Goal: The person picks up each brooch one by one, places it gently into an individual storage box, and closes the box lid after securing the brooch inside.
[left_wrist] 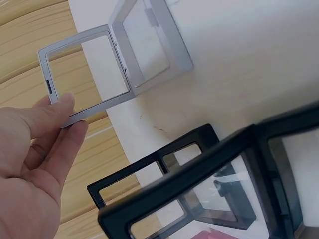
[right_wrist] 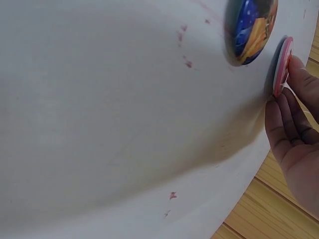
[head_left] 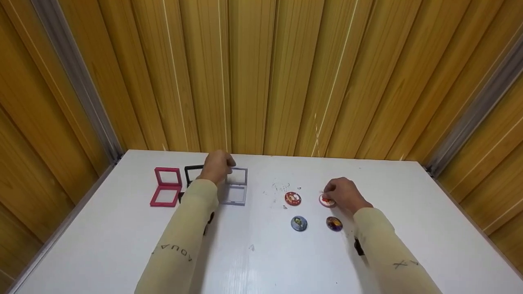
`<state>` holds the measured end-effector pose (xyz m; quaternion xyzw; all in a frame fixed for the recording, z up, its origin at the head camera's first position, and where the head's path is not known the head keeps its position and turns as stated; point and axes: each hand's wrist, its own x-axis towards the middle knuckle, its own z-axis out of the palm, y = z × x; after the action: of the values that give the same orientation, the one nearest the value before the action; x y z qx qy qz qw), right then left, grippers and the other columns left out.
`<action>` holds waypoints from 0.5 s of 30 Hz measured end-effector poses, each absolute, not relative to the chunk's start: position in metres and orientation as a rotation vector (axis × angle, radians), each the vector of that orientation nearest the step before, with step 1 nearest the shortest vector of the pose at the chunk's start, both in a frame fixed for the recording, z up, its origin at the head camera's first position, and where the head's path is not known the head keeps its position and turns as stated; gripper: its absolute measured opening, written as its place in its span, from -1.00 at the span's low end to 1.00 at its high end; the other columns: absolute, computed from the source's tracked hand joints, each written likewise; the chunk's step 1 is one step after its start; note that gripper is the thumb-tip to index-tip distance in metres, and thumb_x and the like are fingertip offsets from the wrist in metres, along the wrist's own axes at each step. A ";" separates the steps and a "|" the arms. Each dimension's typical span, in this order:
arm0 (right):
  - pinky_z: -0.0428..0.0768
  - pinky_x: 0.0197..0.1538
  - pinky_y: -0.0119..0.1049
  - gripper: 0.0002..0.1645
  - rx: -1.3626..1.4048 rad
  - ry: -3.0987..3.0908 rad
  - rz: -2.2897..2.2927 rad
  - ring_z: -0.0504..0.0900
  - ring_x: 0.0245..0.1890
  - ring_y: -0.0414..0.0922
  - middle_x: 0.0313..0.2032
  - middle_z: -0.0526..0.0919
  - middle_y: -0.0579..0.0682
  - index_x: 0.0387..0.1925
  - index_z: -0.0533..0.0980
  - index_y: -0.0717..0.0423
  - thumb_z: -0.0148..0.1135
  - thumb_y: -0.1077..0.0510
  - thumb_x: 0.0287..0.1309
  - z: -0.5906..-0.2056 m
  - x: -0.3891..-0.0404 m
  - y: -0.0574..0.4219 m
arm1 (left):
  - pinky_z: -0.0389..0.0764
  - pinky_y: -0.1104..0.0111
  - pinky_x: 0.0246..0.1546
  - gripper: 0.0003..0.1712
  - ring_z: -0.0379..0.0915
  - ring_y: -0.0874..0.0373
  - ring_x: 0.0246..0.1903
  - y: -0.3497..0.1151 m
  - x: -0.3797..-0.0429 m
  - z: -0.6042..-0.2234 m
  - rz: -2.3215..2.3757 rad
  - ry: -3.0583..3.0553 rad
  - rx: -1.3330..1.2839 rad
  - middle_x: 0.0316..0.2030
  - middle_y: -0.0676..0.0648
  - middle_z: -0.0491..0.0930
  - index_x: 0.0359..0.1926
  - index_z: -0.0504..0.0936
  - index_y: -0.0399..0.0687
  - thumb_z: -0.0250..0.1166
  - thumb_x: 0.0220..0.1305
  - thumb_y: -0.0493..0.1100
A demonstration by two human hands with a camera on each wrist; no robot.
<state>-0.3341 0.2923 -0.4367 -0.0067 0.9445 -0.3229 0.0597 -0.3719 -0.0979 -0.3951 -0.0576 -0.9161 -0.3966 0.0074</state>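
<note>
At the back of the white table, my left hand (head_left: 214, 168) pinches the outer corner of the raised lid of a grey square display frame (head_left: 233, 203). In the left wrist view, thumb and fingers close on that corner, and the frame stands opened at its hinge with clear film inside. My right hand (head_left: 347, 197) holds the edge of a round pink-rimmed button badge (right_wrist: 281, 72) between thumb and fingers. The badge is tilted in the right wrist view; whether it touches the table, I cannot tell. Nearest to it lies a purple-and-orange badge (head_left: 334, 223).
Left of the grey frame stand black frames (left_wrist: 174, 178), partly hidden by my left arm in the head view, then an opened pink frame (head_left: 169, 186). A red badge (head_left: 293, 199) and a blue badge (head_left: 299, 223) lie mid-table. A wood-patterned wall (head_left: 261, 81) rises behind.
</note>
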 end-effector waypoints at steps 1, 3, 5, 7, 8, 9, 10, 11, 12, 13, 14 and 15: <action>0.61 0.08 -0.06 -0.86 -0.019 2.858 -0.984 0.56 -0.08 0.05 -0.15 0.69 0.11 -0.10 0.70 0.25 0.42 0.28 0.36 -0.437 -0.334 0.292 | 0.66 0.08 0.10 -0.69 0.61 -0.10 0.04 -0.098 -0.372 -0.395 -1.246 -2.866 -0.178 -0.05 -0.18 0.73 0.03 0.80 -0.29 0.35 0.33 -0.55; 0.60 0.08 -0.07 -0.86 -0.023 2.854 -0.989 0.56 -0.07 0.05 -0.13 0.69 0.11 -0.10 0.70 0.25 0.41 0.28 0.36 -0.437 -0.334 0.292 | 0.67 0.10 0.10 -0.69 0.60 -0.08 0.03 -0.099 -0.371 -0.395 -1.269 -2.868 -0.155 -0.06 -0.17 0.72 0.03 0.80 -0.27 0.36 0.34 -0.54; 0.60 0.07 -0.09 -0.87 -0.019 2.846 -0.998 0.55 -0.06 0.05 -0.12 0.68 0.10 -0.10 0.70 0.23 0.42 0.27 0.37 -0.438 -0.334 0.291 | 0.67 0.09 0.10 -0.70 0.61 -0.08 0.01 -0.100 -0.370 -0.395 -1.278 -2.869 -0.143 -0.07 -0.17 0.72 0.03 0.81 -0.26 0.35 0.35 -0.53; 0.60 0.05 -0.11 -0.88 -0.031 2.847 -1.011 0.55 -0.07 0.04 -0.14 0.68 0.09 -0.12 0.70 0.22 0.42 0.25 0.37 -0.438 -0.334 0.291 | 0.67 0.10 0.10 -0.70 0.61 -0.08 0.00 -0.100 -0.370 -0.396 -1.271 -2.870 -0.142 -0.08 -0.17 0.72 0.02 0.81 -0.26 0.36 0.35 -0.53; 0.60 0.03 -0.11 -0.88 -0.046 2.852 -1.013 0.55 -0.08 0.04 -0.15 0.69 0.09 -0.14 0.71 0.22 0.43 0.24 0.36 -0.438 -0.334 0.291 | 0.68 0.10 0.10 -0.71 0.61 -0.08 0.00 -0.100 -0.370 -0.396 -1.261 -2.869 -0.146 -0.08 -0.17 0.73 0.01 0.81 -0.26 0.37 0.34 -0.53; 0.60 0.01 -0.11 -0.87 -0.065 2.854 -1.016 0.55 -0.10 0.04 -0.17 0.69 0.09 -0.15 0.70 0.23 0.43 0.22 0.36 -0.437 -0.334 0.291 | 0.68 0.11 0.10 -0.71 0.62 -0.08 0.00 -0.100 -0.370 -0.397 -1.248 -2.869 -0.155 -0.09 -0.18 0.73 0.00 0.82 -0.26 0.37 0.34 -0.53; 0.60 -0.01 -0.12 -0.87 -0.077 2.856 -1.018 0.55 -0.11 0.03 -0.19 0.69 0.08 -0.16 0.71 0.23 0.44 0.21 0.36 -0.437 -0.333 0.291 | 0.68 0.11 0.10 -0.72 0.62 -0.08 -0.01 -0.100 -0.371 -0.397 -1.239 -2.869 -0.160 -0.09 -0.18 0.73 0.00 0.82 -0.27 0.37 0.34 -0.53; 0.60 -0.03 -0.14 -0.86 -0.086 2.857 -1.019 0.55 -0.13 0.02 -0.21 0.68 0.07 -0.18 0.71 0.22 0.45 0.20 0.35 -0.437 -0.333 0.291 | 0.68 0.10 0.10 -0.72 0.63 -0.09 -0.01 -0.101 -0.371 -0.397 -1.224 -2.869 -0.174 -0.09 -0.19 0.73 0.00 0.81 -0.28 0.37 0.33 -0.54; 0.59 -0.05 -0.15 -0.86 -0.095 2.857 -1.019 0.54 -0.14 0.02 -0.22 0.68 0.06 -0.18 0.71 0.22 0.45 0.20 0.35 -0.437 -0.332 0.291 | 0.68 0.11 0.10 -0.72 0.63 -0.09 -0.01 -0.101 -0.371 -0.397 -1.218 -2.868 -0.178 -0.09 -0.19 0.73 -0.01 0.82 -0.28 0.37 0.33 -0.54; 0.59 -0.06 -0.16 -0.85 -0.110 2.860 -1.012 0.54 -0.15 0.01 -0.23 0.67 0.06 -0.17 0.70 0.23 0.45 0.19 0.35 -0.437 -0.332 0.291 | 0.68 0.12 0.10 -0.72 0.63 -0.09 -0.01 -0.101 -0.371 -0.397 -1.215 -2.868 -0.180 -0.10 -0.19 0.73 -0.02 0.82 -0.27 0.37 0.32 -0.54; 0.59 -0.07 -0.16 -0.84 -0.111 2.853 -1.012 0.53 -0.15 0.01 -0.22 0.67 0.07 -0.16 0.70 0.24 0.45 0.20 0.35 -0.436 -0.331 0.291 | 0.68 0.11 0.09 -0.72 0.63 -0.09 -0.02 -0.101 -0.371 -0.397 -1.219 -2.865 -0.180 -0.10 -0.19 0.74 -0.02 0.82 -0.27 0.37 0.32 -0.54; 0.59 -0.07 -0.17 -0.84 -0.110 2.850 -1.013 0.53 -0.15 0.01 -0.21 0.66 0.07 -0.15 0.69 0.24 0.45 0.21 0.35 -0.436 -0.330 0.292 | 0.68 0.11 0.09 -0.72 0.63 -0.09 -0.02 -0.102 -0.371 -0.397 -1.225 -2.863 -0.180 -0.10 -0.19 0.74 -0.02 0.82 -0.26 0.37 0.33 -0.54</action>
<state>-0.3300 0.2916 -0.4359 -0.0364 0.9401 -0.3340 0.0574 -0.3710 -0.1018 -0.3972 -0.0578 -0.9177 -0.3928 0.0113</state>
